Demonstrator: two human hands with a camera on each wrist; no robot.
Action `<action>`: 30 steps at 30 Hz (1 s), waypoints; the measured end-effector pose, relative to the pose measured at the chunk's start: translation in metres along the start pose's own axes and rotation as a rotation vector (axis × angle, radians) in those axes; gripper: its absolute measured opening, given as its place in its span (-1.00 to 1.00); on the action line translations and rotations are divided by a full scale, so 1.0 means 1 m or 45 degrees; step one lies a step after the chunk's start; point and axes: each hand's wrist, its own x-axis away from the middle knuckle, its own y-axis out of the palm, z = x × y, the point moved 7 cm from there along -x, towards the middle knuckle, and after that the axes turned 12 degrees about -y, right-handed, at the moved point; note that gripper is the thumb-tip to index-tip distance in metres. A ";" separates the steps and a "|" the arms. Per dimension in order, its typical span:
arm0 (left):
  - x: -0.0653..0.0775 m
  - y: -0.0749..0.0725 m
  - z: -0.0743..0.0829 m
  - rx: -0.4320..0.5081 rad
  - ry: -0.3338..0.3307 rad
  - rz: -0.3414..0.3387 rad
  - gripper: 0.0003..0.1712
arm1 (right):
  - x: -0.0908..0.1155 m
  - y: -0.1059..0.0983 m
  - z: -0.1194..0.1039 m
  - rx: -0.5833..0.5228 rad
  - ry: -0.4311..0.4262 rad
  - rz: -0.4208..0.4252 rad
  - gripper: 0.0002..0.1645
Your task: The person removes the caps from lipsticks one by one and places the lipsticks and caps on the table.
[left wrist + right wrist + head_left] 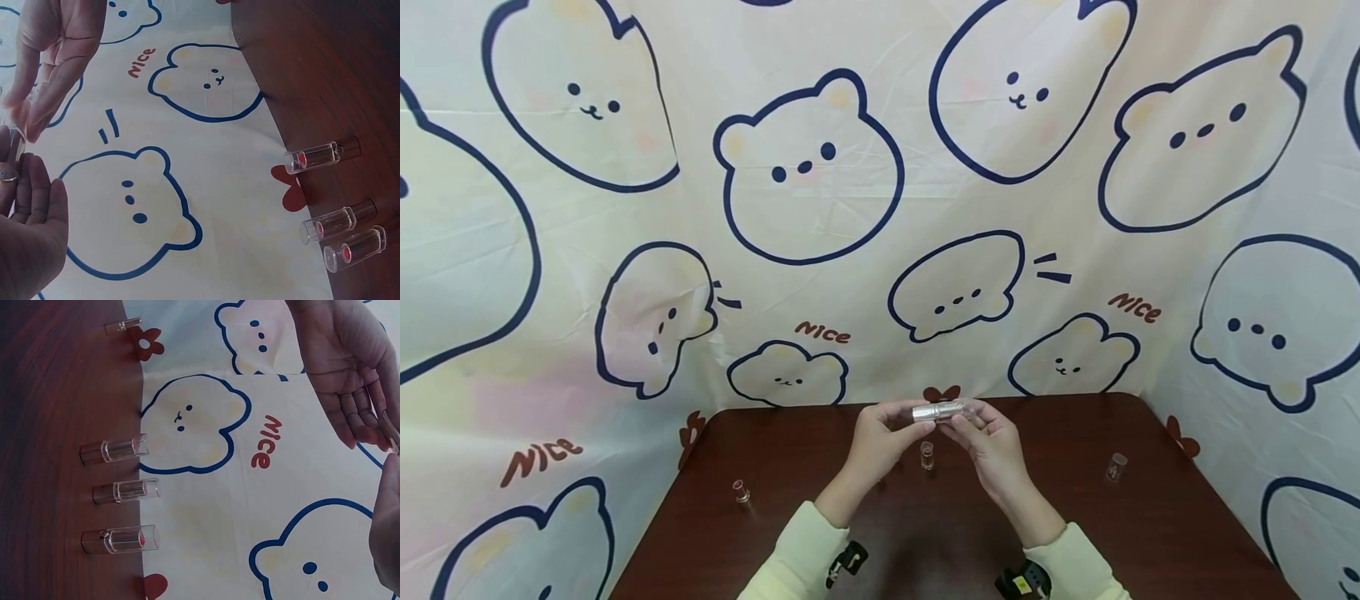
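Both hands meet over the far part of the table in the head view, holding one lipstick tube [936,411] level between them. My left hand [880,442] grips its silver left part, thumb in front. The fingers of my right hand [996,446] pinch the clear right end. In the left wrist view the tube is partly hidden by fingers at the left edge. Below the hands stands another lipstick [927,456]. The right wrist view shows my left hand [353,375] above and my right hand [387,528] below, fingertips close together at the tube.
On the dark brown table [790,550], a small lipstick [742,492] stands at left and a clear-topped tube [1116,468] at right. Clear-capped lipsticks with red tips, such as one lipstick [356,249], show in the wrist views. A printed cloth [820,208] hangs behind.
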 end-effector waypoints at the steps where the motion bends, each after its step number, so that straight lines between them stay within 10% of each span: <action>1: 0.000 0.000 0.000 -0.006 0.001 0.002 -0.71 | 0.000 0.000 0.000 0.000 -0.002 0.000 -0.51; 30: 0.001 -0.022 -0.005 0.032 -0.059 0.124 -0.73 | -0.012 -0.020 -0.014 -0.063 -0.140 0.074 -0.61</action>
